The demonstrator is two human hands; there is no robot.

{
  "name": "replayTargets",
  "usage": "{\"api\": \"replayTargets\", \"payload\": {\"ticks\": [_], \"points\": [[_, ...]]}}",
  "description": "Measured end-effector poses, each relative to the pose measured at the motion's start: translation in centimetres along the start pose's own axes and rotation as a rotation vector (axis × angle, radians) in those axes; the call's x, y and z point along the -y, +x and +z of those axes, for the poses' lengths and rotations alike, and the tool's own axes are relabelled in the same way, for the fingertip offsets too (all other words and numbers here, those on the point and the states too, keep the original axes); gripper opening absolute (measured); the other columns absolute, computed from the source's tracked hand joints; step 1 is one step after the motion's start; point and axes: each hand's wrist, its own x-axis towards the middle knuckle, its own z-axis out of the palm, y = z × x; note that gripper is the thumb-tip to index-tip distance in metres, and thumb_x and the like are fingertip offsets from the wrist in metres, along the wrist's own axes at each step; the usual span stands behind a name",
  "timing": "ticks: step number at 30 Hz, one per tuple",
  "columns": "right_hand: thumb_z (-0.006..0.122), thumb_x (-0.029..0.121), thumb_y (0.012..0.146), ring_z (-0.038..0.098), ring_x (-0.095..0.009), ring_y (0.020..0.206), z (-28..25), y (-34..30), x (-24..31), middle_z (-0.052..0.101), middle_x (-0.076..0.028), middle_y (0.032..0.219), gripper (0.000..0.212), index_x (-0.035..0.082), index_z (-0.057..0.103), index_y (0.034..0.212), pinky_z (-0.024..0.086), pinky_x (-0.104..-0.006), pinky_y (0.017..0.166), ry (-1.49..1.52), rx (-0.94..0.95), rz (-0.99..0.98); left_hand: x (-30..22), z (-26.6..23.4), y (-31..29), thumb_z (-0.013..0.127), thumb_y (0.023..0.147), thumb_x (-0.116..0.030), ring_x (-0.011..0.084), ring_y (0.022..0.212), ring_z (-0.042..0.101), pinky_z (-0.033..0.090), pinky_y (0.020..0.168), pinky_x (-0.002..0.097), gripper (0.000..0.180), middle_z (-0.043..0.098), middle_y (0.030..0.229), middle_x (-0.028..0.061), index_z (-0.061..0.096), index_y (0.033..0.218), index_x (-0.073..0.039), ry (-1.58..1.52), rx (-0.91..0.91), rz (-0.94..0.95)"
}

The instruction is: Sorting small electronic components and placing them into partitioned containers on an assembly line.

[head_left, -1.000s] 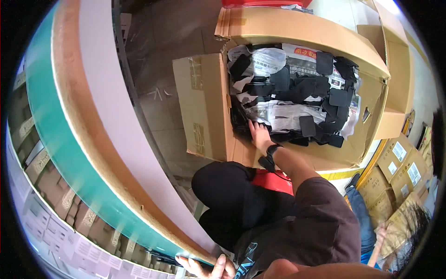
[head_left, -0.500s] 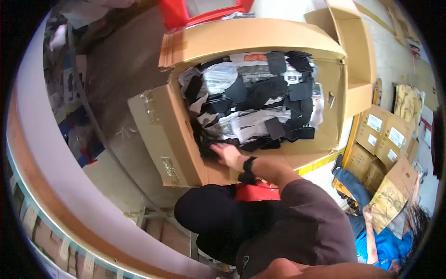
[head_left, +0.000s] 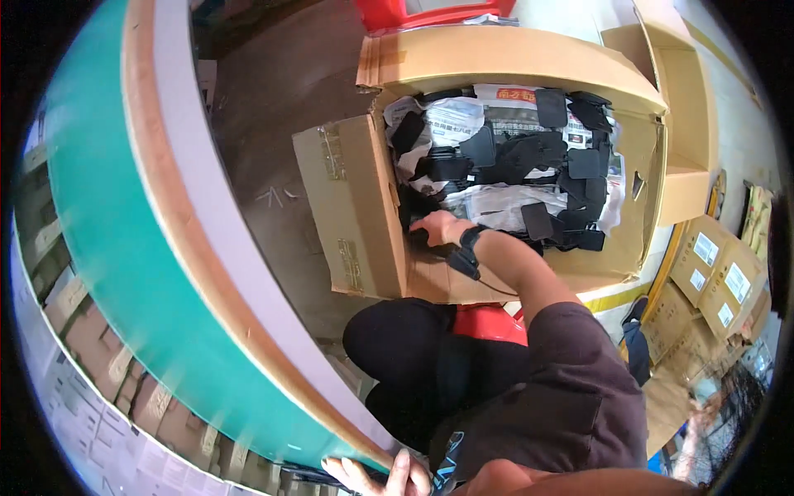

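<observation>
My right hand (head_left: pixel 438 226) reaches into the near left corner of a large cardboard box (head_left: pixel 529 58). Its fingers are curled around a black piece (head_left: pixel 421 238), whose shape is mostly hidden. A black strap with a small device (head_left: pixel 465 258) and a cable sits on that wrist. Flat black pieces (head_left: pixel 529 155) lie in loose heaps on sheets of newspaper (head_left: pixel 496 198) inside the box. At the bottom of the view, my left hand (head_left: pixel 382 478) rests on the edge of a green-topped table (head_left: pixel 207 331), fingers stretched out and apart; I see nothing in it.
The box's left flap (head_left: pixel 347 207) is folded outward. A red stool (head_left: pixel 438 12) stands beyond the box, and something red (head_left: pixel 490 324) is beside my knees. Taped cartons (head_left: pixel 715 273) are stacked at the right, with part of another person below them. An open carton (head_left: pixel 686 116) adjoins the box.
My view has swung left, so the box sits further right and the green tabletop shows. My left hand has come into view on the table edge. My right hand's fingers have curled in the corner.
</observation>
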Motion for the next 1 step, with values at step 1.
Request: {"api": "replayTargets", "payload": {"ticks": [1], "points": [[0.064,0.024,0.056,0.058,-0.029,0.092,-0.60,-0.01,-0.69,0.061,-0.013,0.099,0.068,0.030,0.047,0.122,0.046,-0.0369,0.081,0.030,-0.006,-0.050,0.56,0.63,-0.17,0.066,0.069,-0.021,0.0530,0.122,0.017,0.016,0.094,0.0646,0.041,0.019,0.139,0.0214,0.053,0.107,-0.024,0.012,-0.016,0.057]]}}
